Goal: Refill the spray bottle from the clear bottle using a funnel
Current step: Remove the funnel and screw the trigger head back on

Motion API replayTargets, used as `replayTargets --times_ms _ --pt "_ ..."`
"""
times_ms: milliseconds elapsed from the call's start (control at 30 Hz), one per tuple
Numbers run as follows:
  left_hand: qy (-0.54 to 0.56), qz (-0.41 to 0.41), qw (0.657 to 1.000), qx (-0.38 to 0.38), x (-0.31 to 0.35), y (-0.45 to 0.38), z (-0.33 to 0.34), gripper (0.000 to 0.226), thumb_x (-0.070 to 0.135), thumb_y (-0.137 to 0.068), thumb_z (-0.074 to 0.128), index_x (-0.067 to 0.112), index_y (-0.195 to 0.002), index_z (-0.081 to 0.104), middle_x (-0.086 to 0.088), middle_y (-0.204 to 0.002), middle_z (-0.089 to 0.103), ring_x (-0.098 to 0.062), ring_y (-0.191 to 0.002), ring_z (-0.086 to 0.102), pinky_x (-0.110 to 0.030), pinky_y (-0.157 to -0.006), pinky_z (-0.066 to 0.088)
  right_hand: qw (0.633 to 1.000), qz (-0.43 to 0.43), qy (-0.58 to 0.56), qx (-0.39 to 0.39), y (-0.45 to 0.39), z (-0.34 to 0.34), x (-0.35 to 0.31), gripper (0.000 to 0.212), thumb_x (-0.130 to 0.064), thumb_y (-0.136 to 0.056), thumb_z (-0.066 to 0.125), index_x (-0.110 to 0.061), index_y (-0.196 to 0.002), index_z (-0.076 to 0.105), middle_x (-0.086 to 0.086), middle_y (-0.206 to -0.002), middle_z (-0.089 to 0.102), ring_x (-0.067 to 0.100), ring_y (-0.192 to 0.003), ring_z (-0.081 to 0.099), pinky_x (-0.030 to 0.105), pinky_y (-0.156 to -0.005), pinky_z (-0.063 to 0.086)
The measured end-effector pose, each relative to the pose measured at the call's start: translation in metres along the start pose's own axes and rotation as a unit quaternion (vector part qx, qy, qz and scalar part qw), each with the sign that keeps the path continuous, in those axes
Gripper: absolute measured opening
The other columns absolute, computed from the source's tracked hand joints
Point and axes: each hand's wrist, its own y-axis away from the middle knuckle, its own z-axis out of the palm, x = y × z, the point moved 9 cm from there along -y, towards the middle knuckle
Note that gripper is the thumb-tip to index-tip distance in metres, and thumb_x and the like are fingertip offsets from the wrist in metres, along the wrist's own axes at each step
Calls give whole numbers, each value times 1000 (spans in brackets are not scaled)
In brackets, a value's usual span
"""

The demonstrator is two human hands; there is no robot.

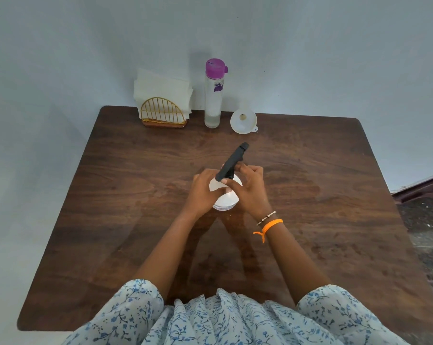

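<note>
mid-table, left hand (pixel 202 192) steadies the white spray bottle (pixel 224 198) while right hand (pixel 250 188) grips its black spray head (pixel 231 162) — likely unscrewing it; funnel (pixel 243 121) and clear bottle (pixel 213 95) wait behind.

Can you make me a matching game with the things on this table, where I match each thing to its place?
Things:
1. spray bottle
2. funnel
3. clear bottle
4. napkins

Places:
A. standing in the gold wire holder
B. lying on the table, right of the clear bottle
C. held between both hands in the middle of the table
D. standing upright at the back, between the napkin holder and the funnel

Pairs: 1-C, 2-B, 3-D, 4-A
</note>
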Motion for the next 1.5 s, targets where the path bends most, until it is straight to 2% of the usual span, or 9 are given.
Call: replayTargets --times_ms 100,233,433,600,800,1000,1133,1267,1500 --pt "-29 11 991 -130 -12 -7 12 45 43 -76 68 35 -118 56 4 -132 52 -22 -129 40 -52 -106 36 988 -55 61 -134 -5 -1 -12 37 -22 -84 65 -27 -120 59 -20 -107 58 24 -101 34 31 -93 33" --pt "4 25 983 -180 -5 -7 21 45 24 -88 62 23 -131 48 8 -136 47 -12 -124 42 -42 -110 32 978 -64 77 -181 -6 -1 -16 41 -13 -85 63 -22 -124 54 -24 -93 43 30 -108 37 40 -100 37" --pt "-27 64 995 -68 -20 -2 20 43 45 -85 48 34 -126 49 6 -134 53 -17 -126 46 -54 -108 29 993 -27 114 17 13 -4 -3 45 -47 -79 47 -20 -112 63 -8 -101 45 19 -115 39 40 -105 21" --pt "21 1 997 72 -12 15 21 41 8 -91 45 19 -130 49 1 -137 49 -18 -136 34 -53 -116 -3 987 41 85 133 26 -1 -5 35 -32 -82 57 -21 -115 61 -11 -96 45 16 -116 40 42 -109 13" --pt "1 19 999 -31 -21 -9 16 44 44 -73 64 30 -114 59 2 -124 59 -22 -122 47 -53 -104 37 996 -2 93 2 3 -12 -2 31 -27 -83 65 -26 -114 62 -7 -107 49 12 -119 33 43 -111 11" --pt "-53 43 971 -230 -24 -25 32 59 61 -74 63 47 -127 42 3 -147 35 -24 -140 25 -60 -111 21 963 -26 146 -227 -24 15 20 42 -52 -77 58 -42 -117 56 -6 -109 63 27 -110 47 53 -97 38" --pt "-41 55 983 -169 -20 -14 32 58 53 -83 54 32 -136 39 4 -142 43 -20 -135 34 -55 -111 27 986 -34 119 -112 -12 -3 10 36 -24 -86 60 -23 -122 57 -5 -105 48 10 -107 30 53 -107 23" --pt "2 107 993 -59 -6 -3 26 45 26 -87 54 15 -130 47 2 -126 52 -21 -124 45 -48 -105 37 991 -48 116 -35 4 3 11 55 -51 -79 38 -24 -123 56 -9 -114 47 1 -119 28 45 -112 -8" --pt "43 118 991 41 -3 5 25 39 23 -86 48 10 -123 51 -3 -119 54 -28 -116 50 -49 -97 43 988 -45 119 90 16 -3 4 42 -25 -80 52 -19 -120 59 -23 -81 40 7 -115 35 48 -113 -9"
